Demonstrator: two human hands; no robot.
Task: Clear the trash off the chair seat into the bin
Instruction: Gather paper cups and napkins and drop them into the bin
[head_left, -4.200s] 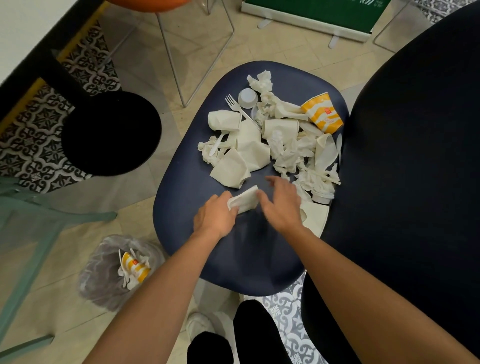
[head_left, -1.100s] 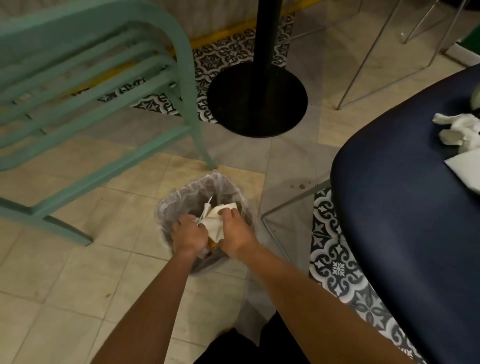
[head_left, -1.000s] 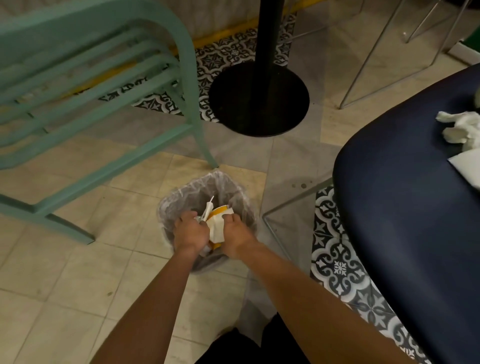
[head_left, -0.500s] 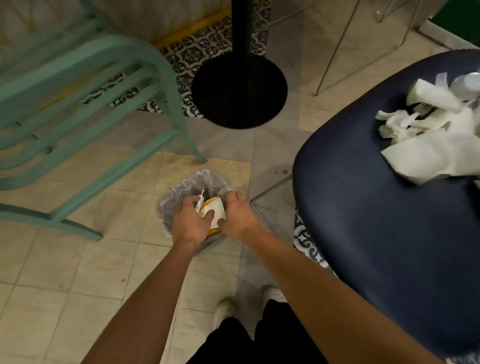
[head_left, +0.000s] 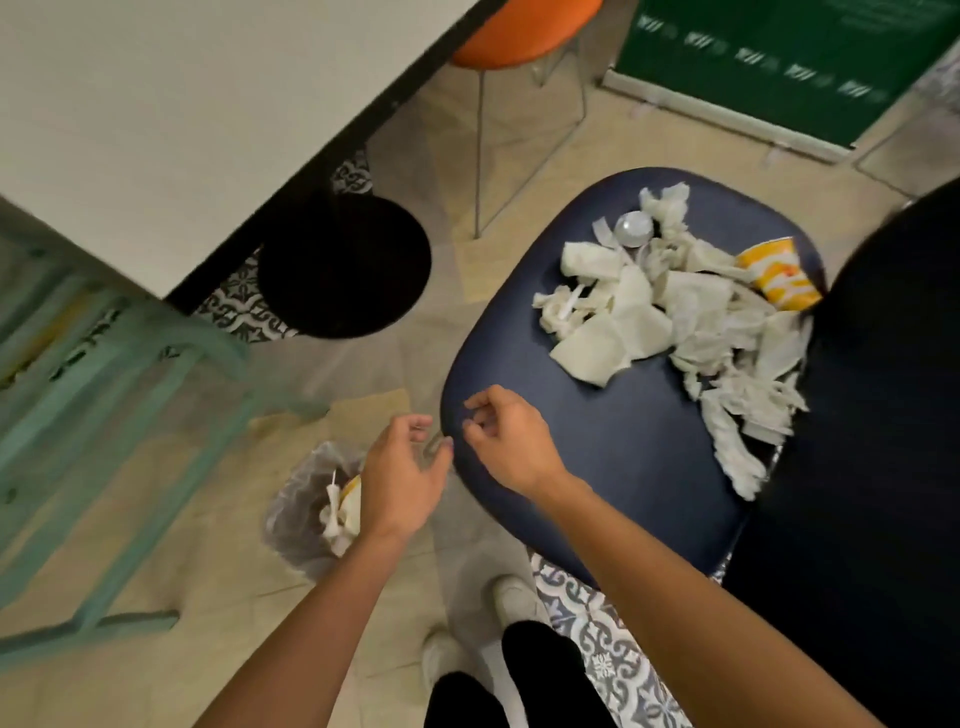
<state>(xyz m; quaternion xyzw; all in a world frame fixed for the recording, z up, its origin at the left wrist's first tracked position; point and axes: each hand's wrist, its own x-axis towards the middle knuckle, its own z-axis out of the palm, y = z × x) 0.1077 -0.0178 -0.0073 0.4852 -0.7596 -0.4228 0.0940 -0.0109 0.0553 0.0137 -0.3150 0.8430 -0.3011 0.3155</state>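
Fingers (head_left: 418, 423) of the left hand (head_left: 400, 478) and right hand (head_left: 511, 441) hang loosely curled, holding nothing, at the near-left edge of the chair seat (head_left: 623, 457). Under the left hand the bin (head_left: 298, 512) sits partly hidden. Farther ahead and rightward lies the trash (head_left: 670, 322), nearer the right hand, its blurred pile trailing along the seat's right side.

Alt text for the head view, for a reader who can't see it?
The left hand and right hand, both empty, hover by the near edge of the navy chair seat, which holds crumpled napkins and a yellow paper cup. The lined bin stands on the floor beside it.
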